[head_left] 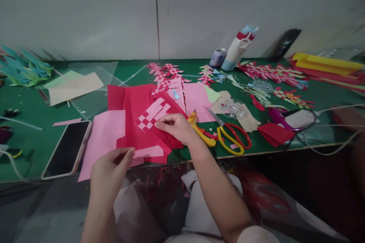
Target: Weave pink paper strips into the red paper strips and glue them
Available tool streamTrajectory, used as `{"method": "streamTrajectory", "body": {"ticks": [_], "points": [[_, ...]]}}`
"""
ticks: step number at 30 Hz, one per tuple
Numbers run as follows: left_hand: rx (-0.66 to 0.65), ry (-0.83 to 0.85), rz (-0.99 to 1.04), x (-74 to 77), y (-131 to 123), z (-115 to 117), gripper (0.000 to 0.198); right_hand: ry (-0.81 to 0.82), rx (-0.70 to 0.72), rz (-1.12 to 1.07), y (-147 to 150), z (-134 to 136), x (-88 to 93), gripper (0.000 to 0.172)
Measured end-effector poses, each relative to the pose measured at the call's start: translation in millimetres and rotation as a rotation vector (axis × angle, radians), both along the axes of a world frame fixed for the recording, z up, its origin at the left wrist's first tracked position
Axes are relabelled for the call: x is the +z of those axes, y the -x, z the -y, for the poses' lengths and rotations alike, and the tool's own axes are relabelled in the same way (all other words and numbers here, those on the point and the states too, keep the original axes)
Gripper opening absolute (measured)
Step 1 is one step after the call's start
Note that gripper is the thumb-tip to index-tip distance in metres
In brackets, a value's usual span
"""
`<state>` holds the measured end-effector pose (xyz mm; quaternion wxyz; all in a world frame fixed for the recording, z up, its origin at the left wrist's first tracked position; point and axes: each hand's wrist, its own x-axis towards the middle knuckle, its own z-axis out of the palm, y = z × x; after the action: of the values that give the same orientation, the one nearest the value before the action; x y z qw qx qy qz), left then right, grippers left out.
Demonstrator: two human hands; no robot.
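My left hand [112,171] is closed in a pinch at the left end of a pale pink paper strip [149,152], just over the table's front edge. The fingertips of my right hand [178,127] are pressed together on the right edge of a red-and-pink woven paper [146,122]. Its lower part shows a checkered weave, and loose pink strips fan out at the upper right. Under it lie red paper sheets [115,97]. A pink sheet [104,136] sticks out to the left, partly over the table edge.
Left stands a phone [67,150] lying flat. To the right are yellow-handled pliers [201,129], red-and-yellow scissors [232,138] and folded red paper [275,133]. Behind are woven paper pieces [167,74], a can [217,57] and a white bottle [236,51] by the wall.
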<state>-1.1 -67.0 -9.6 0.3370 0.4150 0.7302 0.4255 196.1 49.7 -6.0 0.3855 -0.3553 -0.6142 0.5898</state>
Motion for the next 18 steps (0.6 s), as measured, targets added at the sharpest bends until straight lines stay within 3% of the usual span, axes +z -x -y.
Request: {"method": "streamTrajectory", "body": {"ticks": [4,8,18], "points": [[-0.054,0.029,0.269,-2.3,-30.6,-13.0,0.049,-0.027,0.03,-0.032,6.5,2.1,0.0,0.025],[-0.029,-0.03,0.273,-5.9,-52.9,-25.9,0.038,-0.017,0.059,-0.041,11.5,4.6,1.5,0.026],[-0.07,0.046,0.444,-2.5,-50.7,-20.1,0.032,-0.047,0.023,-0.04,9.2,5.4,2.6,0.021]]}}
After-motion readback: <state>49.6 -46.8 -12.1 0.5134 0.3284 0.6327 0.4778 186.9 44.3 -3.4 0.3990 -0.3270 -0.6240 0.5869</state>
